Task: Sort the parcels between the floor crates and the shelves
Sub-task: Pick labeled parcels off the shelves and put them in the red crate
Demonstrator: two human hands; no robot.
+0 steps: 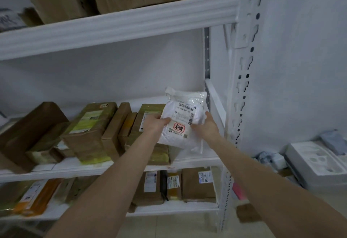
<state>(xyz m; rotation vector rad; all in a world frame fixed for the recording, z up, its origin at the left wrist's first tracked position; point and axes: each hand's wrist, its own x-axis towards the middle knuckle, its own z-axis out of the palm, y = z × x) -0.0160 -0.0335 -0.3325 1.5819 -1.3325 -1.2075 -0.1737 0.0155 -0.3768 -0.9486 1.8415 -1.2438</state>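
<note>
Both hands hold a white bag (185, 114) at the right end of the middle shelf (195, 158). The left hand (155, 124) pinches the bag's left edge, with the thumb on the front beside a red stamp. The right hand (206, 127) grips the right edge, its thumb across the lower front. The bag stands tilted, label facing out, against a green-taped box (148, 140) and just inside the white post (244, 72). Its lower corner reaches down to the board, but whether it rests there cannot be told. More brown boxes (88, 128) fill the shelf to the left, some leaning. Others stand on the lower shelf (176, 206) and on the top shelf (120, 25). A white foam tray (315, 160) lies on the floor to the right, by the wall.
</note>
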